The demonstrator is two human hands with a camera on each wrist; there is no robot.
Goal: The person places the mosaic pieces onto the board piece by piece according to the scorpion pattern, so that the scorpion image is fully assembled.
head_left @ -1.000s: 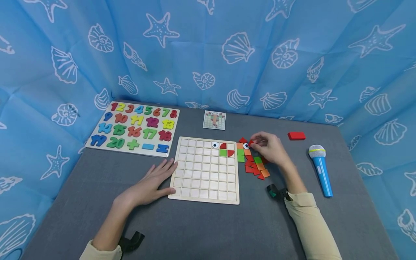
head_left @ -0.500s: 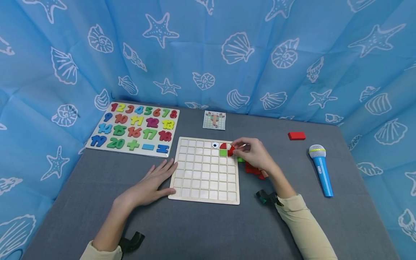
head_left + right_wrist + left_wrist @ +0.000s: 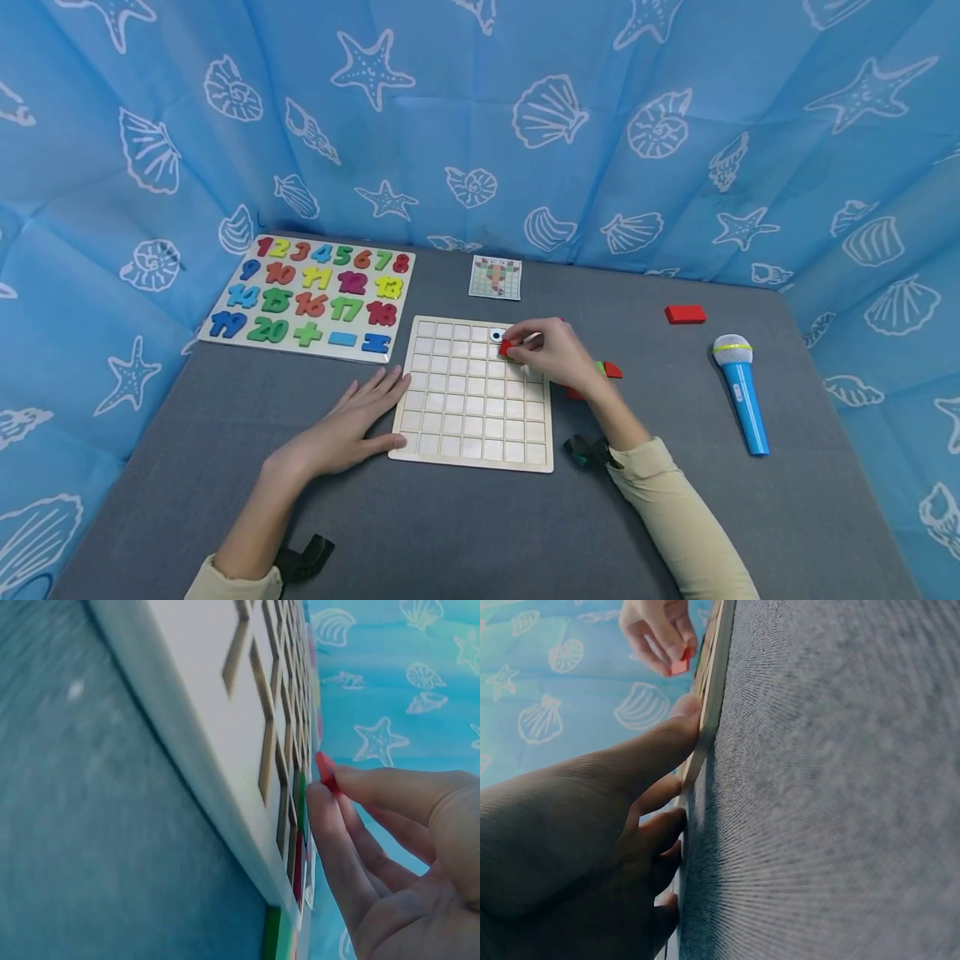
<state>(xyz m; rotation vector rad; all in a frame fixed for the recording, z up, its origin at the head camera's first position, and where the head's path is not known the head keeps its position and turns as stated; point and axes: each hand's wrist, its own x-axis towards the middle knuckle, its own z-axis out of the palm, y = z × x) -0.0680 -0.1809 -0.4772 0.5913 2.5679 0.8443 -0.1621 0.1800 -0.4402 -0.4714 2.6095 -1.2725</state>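
My right hand (image 3: 558, 354) pinches a small red tile (image 3: 506, 349) between thumb and fingertips, over the upper right of the wooden grid board (image 3: 465, 400). In the right wrist view the red tile (image 3: 325, 766) shows at the fingertips, above the board's green tile (image 3: 301, 802). Just left of the pinched piece, a white eye tile (image 3: 497, 335) sits in a top-row square. My left hand (image 3: 341, 425) lies with fingers spread along the board's left edge, thumb on its lower left corner. The right hand hides the squares beneath it.
Loose red and green tiles (image 3: 612, 370) lie right of the board, partly hidden by the right arm. A small pattern card (image 3: 495, 277) is behind the board. A number puzzle (image 3: 307, 296) lies at left; a red block (image 3: 685, 314) and toy microphone (image 3: 740, 396) at right.
My right hand has moved left from the loose tiles to over the board, carrying the red tile. The left hand has stayed in place.
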